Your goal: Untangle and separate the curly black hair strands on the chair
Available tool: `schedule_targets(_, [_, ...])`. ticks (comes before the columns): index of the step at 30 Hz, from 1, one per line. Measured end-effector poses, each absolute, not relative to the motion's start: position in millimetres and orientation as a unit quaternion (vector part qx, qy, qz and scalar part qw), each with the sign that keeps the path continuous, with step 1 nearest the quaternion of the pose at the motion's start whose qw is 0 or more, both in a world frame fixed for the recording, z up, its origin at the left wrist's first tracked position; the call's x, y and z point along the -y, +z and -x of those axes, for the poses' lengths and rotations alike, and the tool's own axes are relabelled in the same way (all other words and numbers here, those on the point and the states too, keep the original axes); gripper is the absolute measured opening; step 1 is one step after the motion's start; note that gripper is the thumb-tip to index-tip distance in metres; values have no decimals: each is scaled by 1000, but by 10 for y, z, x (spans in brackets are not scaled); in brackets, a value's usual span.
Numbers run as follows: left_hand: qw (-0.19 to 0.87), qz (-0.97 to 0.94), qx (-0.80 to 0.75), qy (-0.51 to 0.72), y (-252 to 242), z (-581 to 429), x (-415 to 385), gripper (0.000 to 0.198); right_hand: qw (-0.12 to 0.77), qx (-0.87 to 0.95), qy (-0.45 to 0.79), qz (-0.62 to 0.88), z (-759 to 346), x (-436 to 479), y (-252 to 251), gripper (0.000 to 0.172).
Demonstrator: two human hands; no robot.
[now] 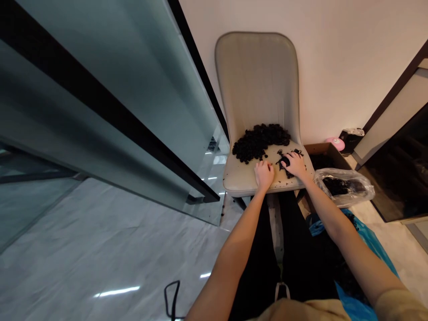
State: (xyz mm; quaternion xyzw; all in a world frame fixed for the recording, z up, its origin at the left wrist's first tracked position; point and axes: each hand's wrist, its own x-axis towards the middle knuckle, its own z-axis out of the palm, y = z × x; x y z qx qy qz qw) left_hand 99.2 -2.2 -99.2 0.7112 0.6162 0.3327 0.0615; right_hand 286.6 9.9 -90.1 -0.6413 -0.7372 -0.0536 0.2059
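Head view, facing down (hands (264,174) (293,164) close)

Two hands (264,174), one chair (257,84), one dark heap (261,141), one plastic bag (344,187), one cardboard box (323,149).

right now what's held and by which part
Nothing shows in the left hand; the right hand rests on dark scraps on the chair seat, grip unclear.

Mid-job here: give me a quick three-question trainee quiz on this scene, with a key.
1. True or false: the right hand rests on dark crumbly pieces on the beige padded chair seat.
2. What holds dark clumps right of the chair: A, a steel pot; B, a clear plastic bag?
3. Fill the gap: the rounded object beside the brown cardboard box is ____ in colour.
Key: 1 true; 2 B; 3 pink.
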Motion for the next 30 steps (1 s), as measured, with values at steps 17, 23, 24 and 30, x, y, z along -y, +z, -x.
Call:
schedule_targets(17, [55,-737,-608,292,-929,-1024,64,26,67,759,10,647,-2913,-171,-606,73])
schedule_targets(23, [53,-756,-604,247,-837,-1037,41,27,-7,770,68,635,-2958,-209,-278,99])
schedule_targets(24, [52,-763,-600,234,-805,-1038,38,28,-18,769,76,634,-2969,-229,-235,103])
schedule_targets(30, [71,-799,-581,137,-554,-1098,-31,38,-43,734,86,673,-3033,-345,-180,129])
